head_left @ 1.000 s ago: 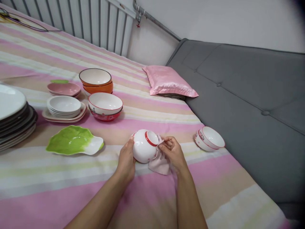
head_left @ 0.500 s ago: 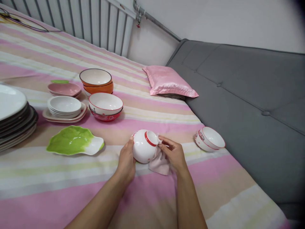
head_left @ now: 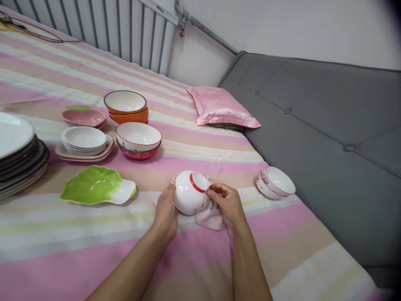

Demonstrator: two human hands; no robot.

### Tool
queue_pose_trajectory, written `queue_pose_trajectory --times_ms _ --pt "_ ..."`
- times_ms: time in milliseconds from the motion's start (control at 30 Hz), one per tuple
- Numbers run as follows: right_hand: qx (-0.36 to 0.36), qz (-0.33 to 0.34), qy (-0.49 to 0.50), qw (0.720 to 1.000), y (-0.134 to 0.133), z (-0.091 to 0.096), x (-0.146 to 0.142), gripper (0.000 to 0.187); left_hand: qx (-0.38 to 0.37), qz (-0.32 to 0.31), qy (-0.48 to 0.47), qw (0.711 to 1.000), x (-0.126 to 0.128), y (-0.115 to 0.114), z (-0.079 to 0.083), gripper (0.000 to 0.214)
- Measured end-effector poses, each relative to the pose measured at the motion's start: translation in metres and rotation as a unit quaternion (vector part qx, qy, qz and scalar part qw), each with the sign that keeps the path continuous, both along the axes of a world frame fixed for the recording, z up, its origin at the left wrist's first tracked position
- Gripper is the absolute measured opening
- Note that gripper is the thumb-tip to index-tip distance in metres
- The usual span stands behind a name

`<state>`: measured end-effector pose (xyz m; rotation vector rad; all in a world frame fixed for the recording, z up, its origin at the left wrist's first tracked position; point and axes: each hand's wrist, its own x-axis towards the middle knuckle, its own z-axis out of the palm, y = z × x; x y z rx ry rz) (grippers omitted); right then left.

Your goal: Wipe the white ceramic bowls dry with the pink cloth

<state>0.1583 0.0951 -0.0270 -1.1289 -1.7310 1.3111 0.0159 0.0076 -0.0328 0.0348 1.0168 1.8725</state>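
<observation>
A white bowl (head_left: 187, 194) with a red ring round its foot is tipped on its side, its base turned up and to the right. My left hand (head_left: 166, 209) grips it from the left, thumb on the outer wall. Pinched in my right hand (head_left: 227, 203) is a pale pink cloth (head_left: 209, 216), which hangs down against the bowl's right side. The bowl's inside is turned away from view. To the left lies a green and white leaf-shaped dish (head_left: 95, 184).
White bowls (head_left: 275, 182) with red rims sit by the grey headboard (head_left: 328, 125). At left are stacked plates (head_left: 15, 138), small white dishes (head_left: 84, 138), pink dishes (head_left: 86, 118), red bowls (head_left: 139, 138) and orange bowls (head_left: 128, 110). A pink pillow (head_left: 224, 106) lies farther back.
My right hand has shifted slightly down and right from the bowl's foot ring, drawing the cloth with it. The bowl and my left hand stay nearly still.
</observation>
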Motion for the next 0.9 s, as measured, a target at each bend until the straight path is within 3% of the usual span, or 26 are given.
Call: queue_pose_trajectory --times_ms 233,467,633,900 --pt "0.014 0.099 0.034 0.994 -0.001 -0.002 -0.001 0.060 -0.003 -0.001 -0.005 1.000 0.001 0.000 0.001 0.034" --pt "0.023 0.134 0.025 0.990 -0.004 0.005 -0.002 0.052 0.009 -0.002 0.000 1.000 0.000 -0.001 0.000 0.035" --pt "0.018 0.097 0.019 0.995 -0.004 0.010 -0.001 0.044 0.011 0.004 -0.008 1.000 0.000 -0.001 0.000 0.035" --pt "-0.007 0.104 0.035 0.994 -0.005 0.010 -0.001 0.050 0.007 0.005 -0.005 1.000 0.001 0.000 -0.002 0.034"
